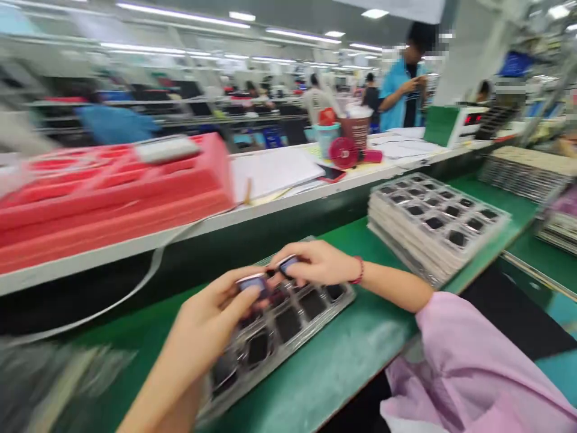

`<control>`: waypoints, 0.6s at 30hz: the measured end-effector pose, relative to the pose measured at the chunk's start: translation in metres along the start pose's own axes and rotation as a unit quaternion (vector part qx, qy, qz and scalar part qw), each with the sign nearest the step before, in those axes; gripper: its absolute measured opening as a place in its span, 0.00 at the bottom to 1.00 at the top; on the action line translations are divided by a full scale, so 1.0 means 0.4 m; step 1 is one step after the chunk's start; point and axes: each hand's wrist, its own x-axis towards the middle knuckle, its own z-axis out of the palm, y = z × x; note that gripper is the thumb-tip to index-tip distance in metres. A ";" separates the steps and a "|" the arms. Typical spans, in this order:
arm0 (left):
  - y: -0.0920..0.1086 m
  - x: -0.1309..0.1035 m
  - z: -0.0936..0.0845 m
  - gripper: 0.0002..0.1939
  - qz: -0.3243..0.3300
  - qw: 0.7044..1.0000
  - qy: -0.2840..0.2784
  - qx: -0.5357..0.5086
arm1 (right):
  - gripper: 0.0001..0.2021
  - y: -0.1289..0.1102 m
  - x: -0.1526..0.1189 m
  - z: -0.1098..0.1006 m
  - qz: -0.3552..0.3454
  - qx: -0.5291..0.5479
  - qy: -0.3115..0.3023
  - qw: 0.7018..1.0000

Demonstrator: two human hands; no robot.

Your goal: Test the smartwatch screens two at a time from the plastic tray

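In the head view, my left hand pinches a small smartwatch body with a dark face and a shiny rim. Just to its right, my right hand grips a second, similar smartwatch body between thumb and fingers. Both are held over a clear plastic tray lying on the green bench. Dark square pieces sit in the tray's compartments; my hands and forearm hide part of it.
A stack of filled trays stands on the green bench to the right. Behind runs a white-edged shelf with red foam, papers, cups and a phone. A person in blue stands beyond.
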 end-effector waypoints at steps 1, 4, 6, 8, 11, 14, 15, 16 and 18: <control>0.013 -0.012 0.002 0.29 -0.016 0.999 -0.018 -0.033 | 0.10 0.006 -0.001 0.002 -0.007 0.002 0.009 1.000; 0.035 -0.009 0.020 0.23 -0.003 0.993 -0.032 -0.110 | 0.11 0.015 -0.003 0.005 -0.006 0.015 0.018 1.000; 0.035 -0.002 0.026 0.20 0.010 0.992 -0.041 -0.122 | 0.11 0.012 -0.008 0.006 0.004 0.017 0.019 1.000; 0.029 -0.001 0.028 0.18 0.016 0.991 -0.051 -0.126 | 0.11 0.009 -0.013 0.007 0.013 0.017 0.020 1.000; 0.021 -0.004 0.027 0.18 0.020 0.990 -0.057 -0.131 | 0.11 0.010 -0.015 0.009 0.016 0.006 0.026 0.999; 0.019 -0.001 0.030 0.17 0.024 0.990 -0.050 -0.130 | 0.12 0.021 -0.011 0.007 0.014 0.004 0.033 0.999; 0.018 0.001 0.031 0.17 0.023 0.990 -0.045 -0.128 | 0.13 0.025 -0.009 0.005 0.015 0.010 0.031 0.999; 0.018 0.003 0.032 0.16 0.022 0.991 -0.040 -0.125 | 0.14 0.029 -0.007 0.003 0.017 0.020 0.027 0.999; 0.014 0.006 0.032 0.17 0.017 0.992 -0.031 -0.120 | 0.16 0.035 -0.005 0.002 0.020 0.038 0.025 0.999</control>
